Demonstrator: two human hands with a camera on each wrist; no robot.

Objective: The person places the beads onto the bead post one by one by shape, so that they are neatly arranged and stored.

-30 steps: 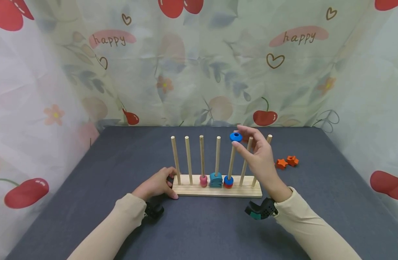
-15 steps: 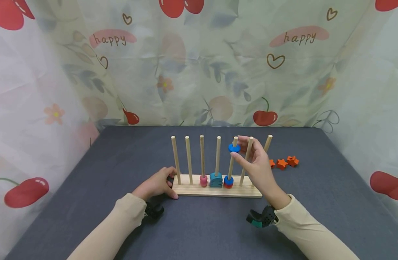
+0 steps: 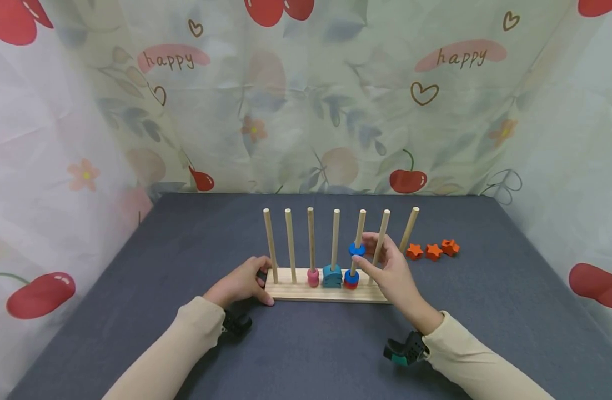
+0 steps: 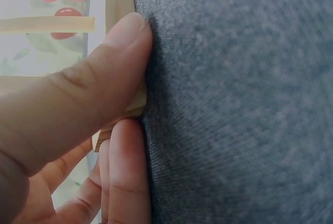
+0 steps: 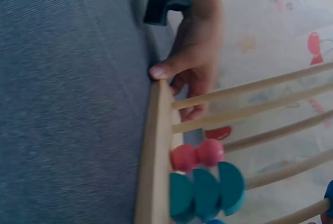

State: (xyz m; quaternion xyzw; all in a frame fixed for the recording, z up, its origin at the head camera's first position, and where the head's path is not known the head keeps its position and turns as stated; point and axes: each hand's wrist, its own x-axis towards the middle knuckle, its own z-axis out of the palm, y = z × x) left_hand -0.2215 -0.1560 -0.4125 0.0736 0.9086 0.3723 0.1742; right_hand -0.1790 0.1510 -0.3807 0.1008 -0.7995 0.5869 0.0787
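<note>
My left hand (image 3: 243, 283) grips the left end of a wooden peg board (image 3: 301, 295). In the left wrist view the thumb (image 4: 99, 78) presses its front edge and the fingers lie round the end. With my right hand (image 3: 398, 278) I pinch a blue ring (image 3: 357, 249) between thumb and fingers. That ring is threaded on the fifth peg from the left, below its middle and above a blue bead (image 3: 351, 276) and a red bead (image 3: 351, 286). Pink beads (image 3: 313, 278) sit on the third peg, teal half-round pieces (image 3: 332, 276) on the fourth.
Behind the board's right end, three orange stars (image 3: 434, 252) lie on the dark cloth-covered table (image 3: 306, 355). Upright pegs (image 3: 409, 229) stand beside and behind the right fingers. A printed curtain (image 3: 306, 111) encloses the back and sides.
My right hand has lowered the blue ring from the tip of the fifth peg to below its middle. A third orange star has come into sight. The left hand stays in place.
</note>
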